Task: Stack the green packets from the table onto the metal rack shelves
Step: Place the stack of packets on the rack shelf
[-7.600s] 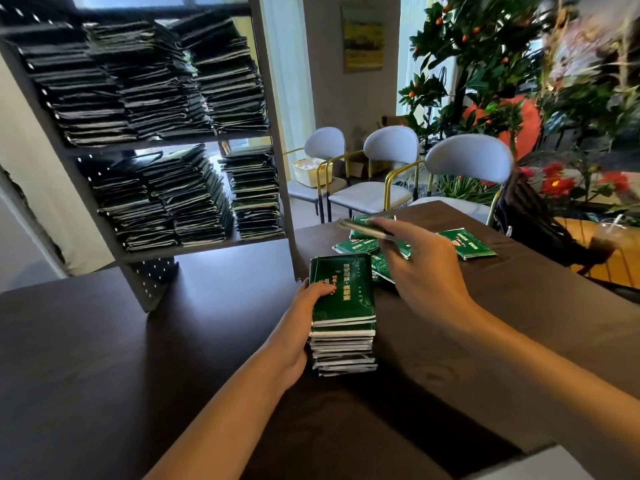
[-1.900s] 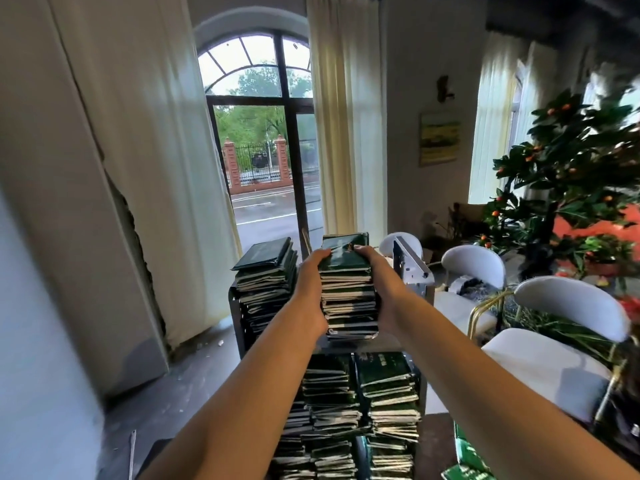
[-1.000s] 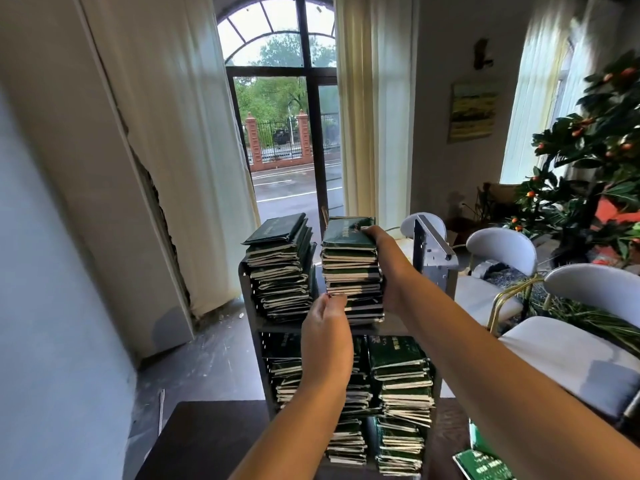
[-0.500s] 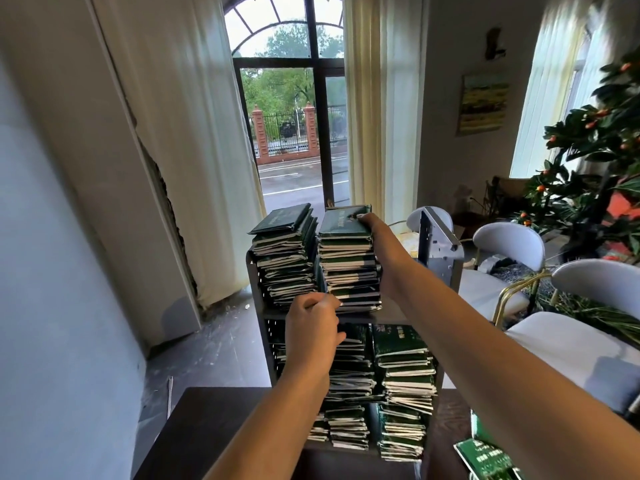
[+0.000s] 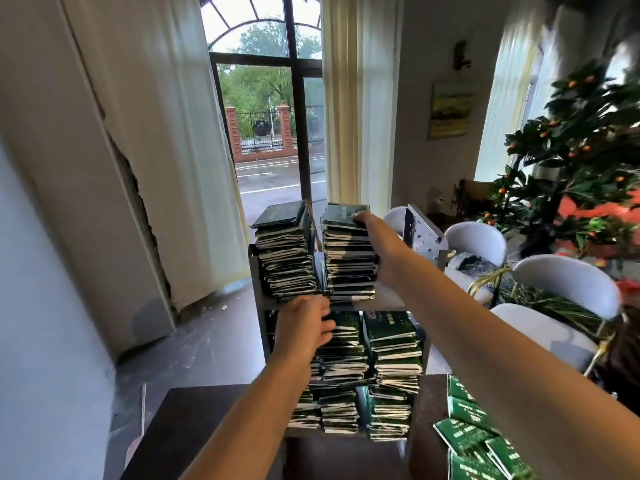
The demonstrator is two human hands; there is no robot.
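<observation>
We see the right hand [image 5: 375, 237] resting against the right side of a tall stack of green packets [image 5: 349, 252] on the top shelf of the metal rack [image 5: 424, 237], fingertips over its top packet. The left hand [image 5: 304, 323] hangs just below that shelf with fingers loosely spread, holding nothing. A second stack [image 5: 285, 251] stands beside the first, and loose green packets [image 5: 474, 434] lie on the dark table [image 5: 194, 424]
</observation>
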